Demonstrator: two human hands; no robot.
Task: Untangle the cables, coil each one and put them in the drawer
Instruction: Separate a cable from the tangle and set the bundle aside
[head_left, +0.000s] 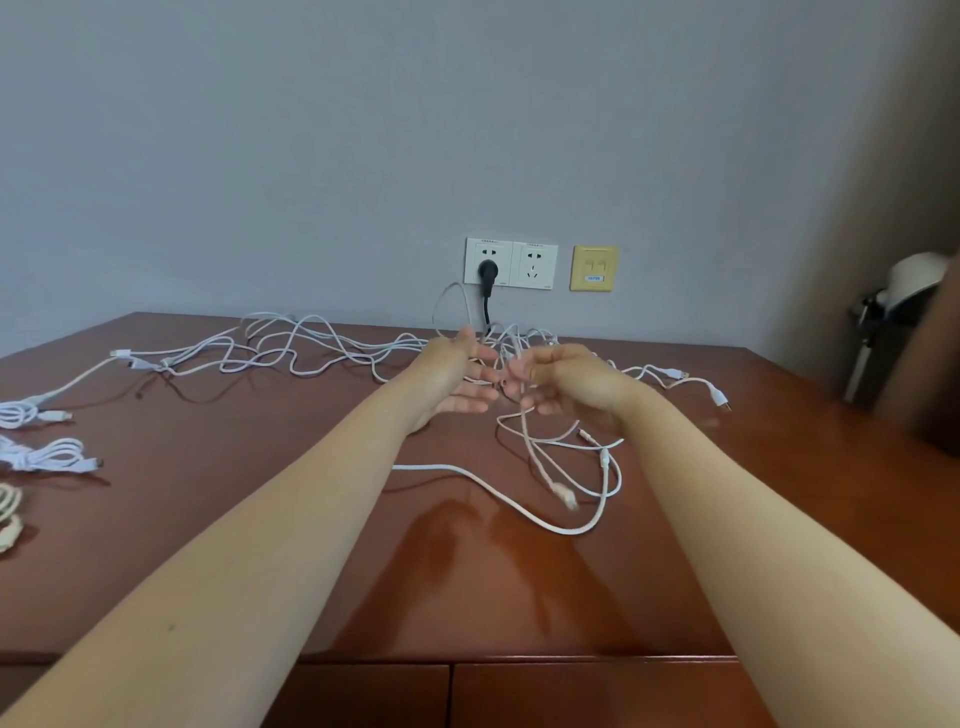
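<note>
A tangle of white cables (291, 348) spreads over the far half of the brown desk (260, 519). My left hand (457, 376) is raised over the tangle's middle, palm facing right, fingers straight and holding nothing. My right hand (563, 379) faces it with curled fingers that pinch a pinkish-white cable (537, 457); this cable hangs from the hand down to the desk and ends in a plug (566, 496). More white loops (597, 519) lie below the right hand. The drawer fronts (571, 696) under the desk's near edge are closed.
Several coiled white cables (47, 454) lie at the desk's left edge. Wall sockets (511, 264) hold a black plug (488, 271) behind the tangle; a yellow wall plate (594, 268) is beside them. A white lamp (904, 291) stands at the far right.
</note>
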